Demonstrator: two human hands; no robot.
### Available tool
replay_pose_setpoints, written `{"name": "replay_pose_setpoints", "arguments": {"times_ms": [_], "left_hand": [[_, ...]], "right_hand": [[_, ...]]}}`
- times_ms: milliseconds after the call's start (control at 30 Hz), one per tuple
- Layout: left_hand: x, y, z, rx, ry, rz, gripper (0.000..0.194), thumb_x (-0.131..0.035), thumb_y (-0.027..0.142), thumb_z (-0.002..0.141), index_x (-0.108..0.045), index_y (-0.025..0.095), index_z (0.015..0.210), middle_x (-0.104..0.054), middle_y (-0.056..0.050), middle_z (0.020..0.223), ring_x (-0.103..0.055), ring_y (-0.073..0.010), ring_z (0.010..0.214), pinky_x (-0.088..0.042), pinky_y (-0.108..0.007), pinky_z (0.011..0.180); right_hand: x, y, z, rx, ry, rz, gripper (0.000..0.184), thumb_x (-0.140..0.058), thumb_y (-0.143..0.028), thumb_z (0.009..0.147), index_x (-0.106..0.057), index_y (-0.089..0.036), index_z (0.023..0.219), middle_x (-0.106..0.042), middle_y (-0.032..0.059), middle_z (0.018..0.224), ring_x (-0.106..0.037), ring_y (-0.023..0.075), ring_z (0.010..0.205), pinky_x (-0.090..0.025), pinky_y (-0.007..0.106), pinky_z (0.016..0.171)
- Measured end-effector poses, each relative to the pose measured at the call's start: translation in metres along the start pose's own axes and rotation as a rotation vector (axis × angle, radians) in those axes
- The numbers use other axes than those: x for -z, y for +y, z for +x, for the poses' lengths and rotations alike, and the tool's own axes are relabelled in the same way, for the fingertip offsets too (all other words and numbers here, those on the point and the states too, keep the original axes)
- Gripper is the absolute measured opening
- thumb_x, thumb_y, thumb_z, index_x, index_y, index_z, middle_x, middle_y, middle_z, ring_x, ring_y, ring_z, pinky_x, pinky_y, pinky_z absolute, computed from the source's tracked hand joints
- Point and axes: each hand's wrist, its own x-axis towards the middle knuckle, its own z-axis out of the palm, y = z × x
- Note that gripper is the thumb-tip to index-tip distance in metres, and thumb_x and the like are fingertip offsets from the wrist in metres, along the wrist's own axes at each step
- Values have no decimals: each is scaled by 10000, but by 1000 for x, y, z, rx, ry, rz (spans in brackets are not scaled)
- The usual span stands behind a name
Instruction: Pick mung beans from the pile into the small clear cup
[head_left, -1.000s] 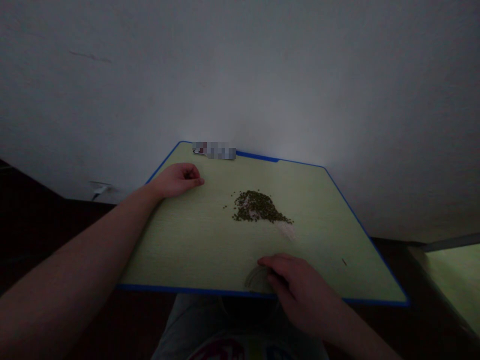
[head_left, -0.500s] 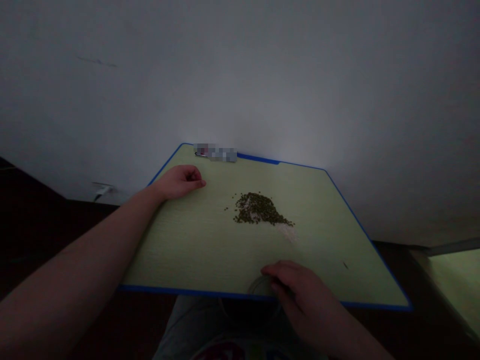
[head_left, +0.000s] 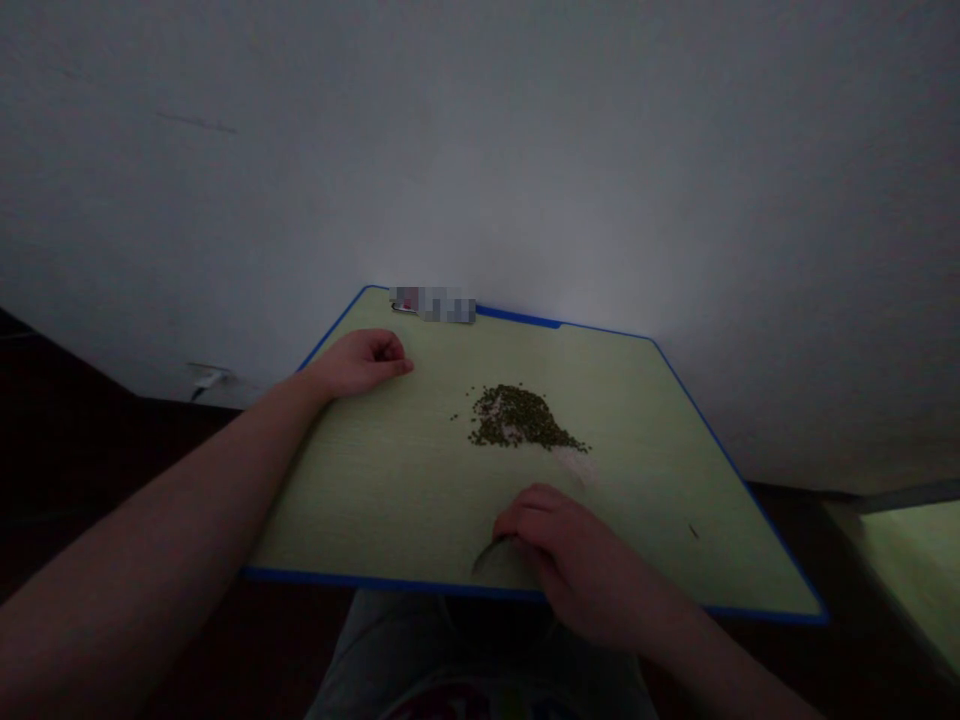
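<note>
A heap of small dark green beans, likely mung beans (head_left: 517,417), lies near the middle of the pale green desk (head_left: 375,490). A whitish smear (head_left: 577,465) shows at its near right side. My right hand (head_left: 562,550) sits close to the desk's near edge, curled over a clear round container (head_left: 495,560), which it mostly hides. My left hand (head_left: 361,364) rests on the desk's left side with its fingers curled, holding nothing. Neither hand touches the beans.
A blue strip edges the desk, and a blurred object (head_left: 433,305) lies at the far edge. A lone bean (head_left: 694,532) sits at the right. A white wall rises behind. Another green surface (head_left: 915,580) shows at the right, and my lap lies below.
My right hand has slid left and farther onto the desk, taking the clear container with it. My left hand and the bean heap have stayed in place.
</note>
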Motion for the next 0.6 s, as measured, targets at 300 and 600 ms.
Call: {"name": "replay_pose_setpoints", "arguments": {"times_ms": [300, 600], "left_hand": [[0, -3, 1, 2, 4, -1, 288, -647, 460, 704, -563, 185, 718, -527, 22, 608, -459, -106, 565, -368, -254, 553], [0, -2, 0, -15, 2, 20, 278, -635, 451, 732, -574, 180, 726, -549, 8, 650, -482, -117, 592, -381, -264, 570]], "right_hand": [[-1, 3, -15, -15, 1, 31, 354, -442, 8, 837, -643, -212, 1026, -625, 41, 985, -561, 170, 941, -458, 298, 838], [-17, -5, -4, 108, 127, -126, 369, -430, -73, 886, -642, -165, 1174, -673, 93, 1016, -591, 201, 922, -500, 326, 820]]}}
